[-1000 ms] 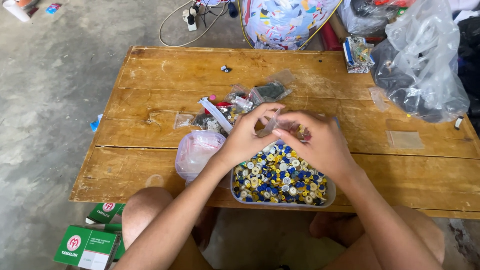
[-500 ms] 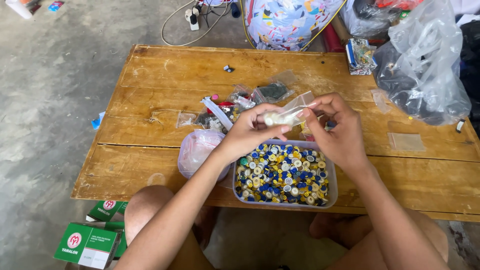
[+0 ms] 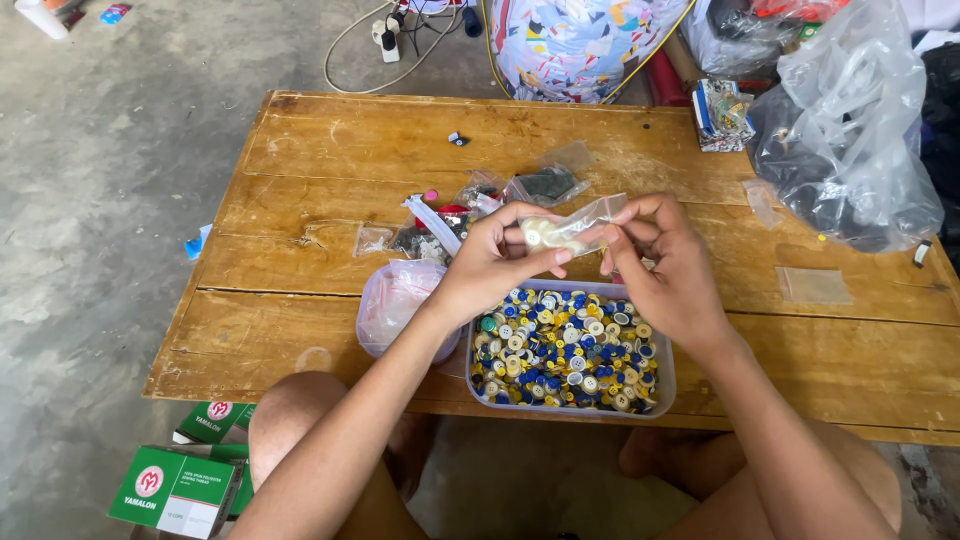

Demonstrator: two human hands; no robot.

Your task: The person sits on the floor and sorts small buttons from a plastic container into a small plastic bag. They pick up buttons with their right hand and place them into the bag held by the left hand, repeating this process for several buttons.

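Holding a small clear bag [image 3: 572,228] between both hands, we note left hand [image 3: 492,262] pinching its filled end, right hand [image 3: 668,268] gripping the open end, long axis crosswise.

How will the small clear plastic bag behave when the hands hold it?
The small clear bag probably stays floppy: its film bends between the left hand and right hand. It seems light. The pale pieces inside may shift if tilted.
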